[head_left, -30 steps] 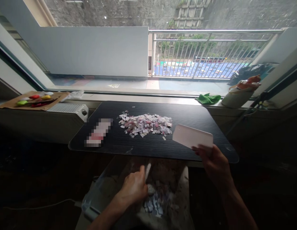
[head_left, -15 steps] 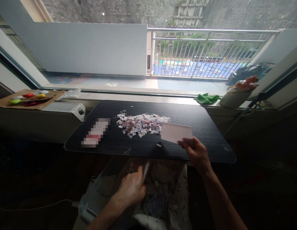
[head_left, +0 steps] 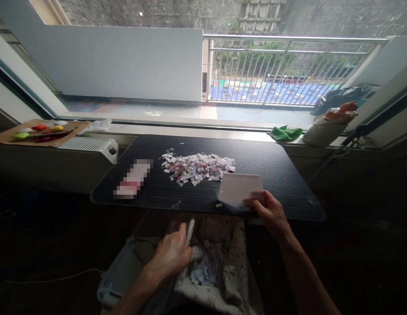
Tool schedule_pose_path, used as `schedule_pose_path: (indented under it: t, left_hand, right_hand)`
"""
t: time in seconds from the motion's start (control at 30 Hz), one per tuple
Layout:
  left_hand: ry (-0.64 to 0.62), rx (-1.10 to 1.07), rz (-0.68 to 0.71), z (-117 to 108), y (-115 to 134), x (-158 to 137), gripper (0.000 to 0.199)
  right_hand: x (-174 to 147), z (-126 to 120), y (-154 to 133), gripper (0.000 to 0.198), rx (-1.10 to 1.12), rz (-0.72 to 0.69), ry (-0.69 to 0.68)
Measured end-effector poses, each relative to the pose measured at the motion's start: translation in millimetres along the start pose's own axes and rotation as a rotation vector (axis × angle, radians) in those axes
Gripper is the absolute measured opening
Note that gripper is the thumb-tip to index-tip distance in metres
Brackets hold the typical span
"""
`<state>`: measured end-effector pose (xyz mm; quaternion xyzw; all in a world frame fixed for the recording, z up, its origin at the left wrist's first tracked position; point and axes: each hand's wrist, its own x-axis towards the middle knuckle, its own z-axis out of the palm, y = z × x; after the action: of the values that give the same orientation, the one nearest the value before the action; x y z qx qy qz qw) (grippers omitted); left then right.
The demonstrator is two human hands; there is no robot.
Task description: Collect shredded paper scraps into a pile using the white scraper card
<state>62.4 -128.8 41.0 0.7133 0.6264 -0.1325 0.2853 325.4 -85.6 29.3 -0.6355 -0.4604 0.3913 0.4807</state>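
My right hand (head_left: 270,214) grips a flat whitish rectangular card (head_left: 240,188) by its right end, tilted over the dark table (head_left: 278,175). The card's left edge is beside a heap of small cut paper pieces (head_left: 198,167), and one loose scrap (head_left: 219,205) lies just below it. Beneath the table's near edge, my left hand (head_left: 172,248) is closed on the edge of a pale patterned cloth (head_left: 235,271). Inside the cloth lies a pile of pale paper scraps (head_left: 203,272). My left fingertips are partly hidden.
A blurred-out pale and red item (head_left: 133,179) lies on the table's left. A translucent plastic bin (head_left: 114,275) stands below on the left. Along the window are a radiator (head_left: 92,146), a green cloth (head_left: 285,133) and a pale bucket (head_left: 324,131).
The card in my right hand has shifted slightly down toward the table's near edge. My left hand has moved a little left with the cloth edge, and the scraps inside show more.
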Motion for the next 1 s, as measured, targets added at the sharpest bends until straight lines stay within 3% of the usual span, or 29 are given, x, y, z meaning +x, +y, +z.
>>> schedule_pose_path:
  t: [0.2,0.4,0.6,0.77,0.9,1.0]
  left_hand:
    - [-0.009,-0.012,-0.015,-2,0,0,0.032]
    - [-0.01,-0.004,-0.004,-3,1,1,0.029]
    - [-0.021,-0.024,-0.013,-6,4,-1,0.029]
    - [-0.031,-0.037,-0.019,-7,5,-1,0.029]
    - [-0.024,-0.021,-0.02,-3,2,1,0.031]
    - [-0.01,-0.036,-0.025,2,-3,3,0.032]
  right_hand:
    - [-10,-5,-5,0.029,-0.009,0.065,-0.081]
    - [-9,-4,-1,0.029,0.072,0.075,0.037]
    - [-13,-5,-2,0.026,-0.009,0.083,-0.056]
    - [-16,-7,-7,0.027,-0.024,0.077,0.027]
    - [-15,0,-8,0.025,0.001,0.073,-0.034]
    - [-11,12,-10,0.025,0.091,0.03,0.012]
